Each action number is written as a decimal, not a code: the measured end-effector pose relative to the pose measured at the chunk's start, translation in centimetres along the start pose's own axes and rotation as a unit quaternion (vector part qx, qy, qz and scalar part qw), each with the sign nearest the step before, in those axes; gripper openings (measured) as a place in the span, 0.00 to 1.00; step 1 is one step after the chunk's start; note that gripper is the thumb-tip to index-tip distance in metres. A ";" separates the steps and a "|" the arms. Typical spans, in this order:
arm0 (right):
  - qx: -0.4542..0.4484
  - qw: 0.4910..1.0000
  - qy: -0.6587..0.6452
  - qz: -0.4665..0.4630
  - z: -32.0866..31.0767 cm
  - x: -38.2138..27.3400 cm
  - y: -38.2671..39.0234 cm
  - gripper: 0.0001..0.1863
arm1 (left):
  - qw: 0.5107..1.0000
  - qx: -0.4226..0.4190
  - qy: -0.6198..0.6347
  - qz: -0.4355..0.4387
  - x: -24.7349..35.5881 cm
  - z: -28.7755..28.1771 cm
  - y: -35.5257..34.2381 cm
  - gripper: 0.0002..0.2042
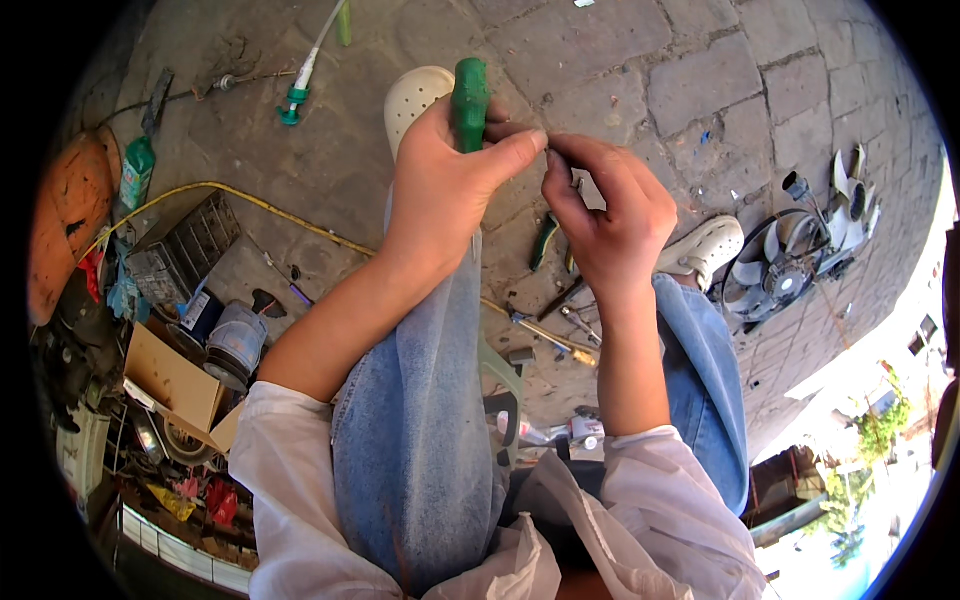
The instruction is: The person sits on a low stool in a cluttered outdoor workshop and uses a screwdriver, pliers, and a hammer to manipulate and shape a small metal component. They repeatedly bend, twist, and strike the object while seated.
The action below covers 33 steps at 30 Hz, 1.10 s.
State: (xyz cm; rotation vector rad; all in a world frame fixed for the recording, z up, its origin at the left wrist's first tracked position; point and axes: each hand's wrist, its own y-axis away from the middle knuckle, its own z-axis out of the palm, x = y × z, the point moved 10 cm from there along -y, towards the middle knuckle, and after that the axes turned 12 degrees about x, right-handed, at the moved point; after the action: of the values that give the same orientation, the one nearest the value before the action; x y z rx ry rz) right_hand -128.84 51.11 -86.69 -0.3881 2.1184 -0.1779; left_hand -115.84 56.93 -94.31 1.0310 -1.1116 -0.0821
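- From my remote seat, I see the green handle (469, 95) in the left hand (440, 180), raised over the paving (590, 60), beside the pale left shoe (408, 112) in my view.
- Its long axis runs nearly straight up and down the picture; the blunt end points away from the wearer's body, and the lower end is buried in the grip.
- A thin pale line shows below the left wrist, but I can't tell whether it belongs to the handle.
- The left fingers are wrapped around the handle, the thumb stretched right.
- The right hand (622, 215) has thumb and forefinger bent together close to the left thumb tip; I can't tell whether it grasps anything.
- Beneath the hands I have the green-handled pliers (544, 242) and a yellow hose (300, 223) crossing the ground.
- For room, I see paving running to the upper edge and right as far as the fan (775, 275).
- The denim legs (415, 430) bound the space nearest the body; on the left, a dark crate (190, 250) and a cardboard box (165, 372) crowd the margin.
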 end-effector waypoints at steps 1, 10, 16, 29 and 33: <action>-0.001 1.000 0.002 0.000 0.0 0.0 0.1 0.12 | 1.000 -0.002 -0.001 -0.002 0.0 0.0 0.0 0.13; 0.007 0.849 -0.279 0.448 1.5 5.3 3.4 0.06 | 0.994 -0.040 0.024 -0.097 -0.9 0.9 0.5 0.11; -0.010 0.887 -0.253 0.386 1.1 4.8 3.2 0.07 | 0.986 -0.062 0.063 -0.145 -1.7 1.1 0.5 0.08; -0.028 0.833 -0.307 0.459 1.7 5.3 3.5 0.07 | 0.980 -0.093 0.066 -0.164 -2.2 1.6 0.6 0.09; -0.028 0.809 -0.342 0.477 1.9 5.3 3.7 0.08 | 0.989 -0.084 0.067 -0.105 -1.0 1.4 0.4 0.09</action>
State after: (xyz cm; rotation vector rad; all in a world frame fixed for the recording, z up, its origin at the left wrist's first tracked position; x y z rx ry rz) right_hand -130.71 52.77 -92.93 0.5476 1.3692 0.5434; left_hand -117.60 56.80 -94.60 0.9838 -0.8574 -0.2667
